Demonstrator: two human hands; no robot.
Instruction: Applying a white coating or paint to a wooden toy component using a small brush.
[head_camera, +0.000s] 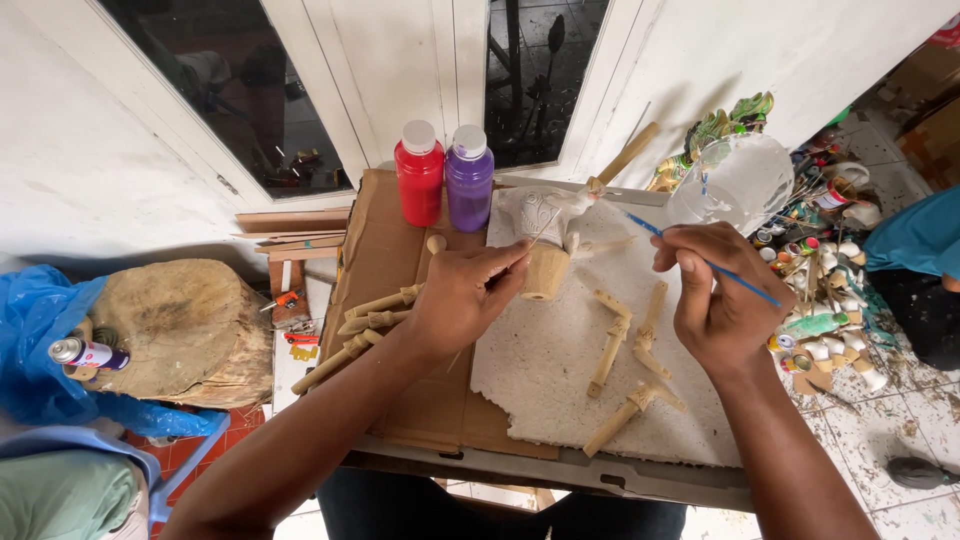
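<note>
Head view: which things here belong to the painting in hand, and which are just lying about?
In use:
left hand steadying the carved wooden figure
right hand holding the blue paintbrush

Lying about:
red bottle
purple bottle
loose wooden limbs
spray can
tree stump
</note>
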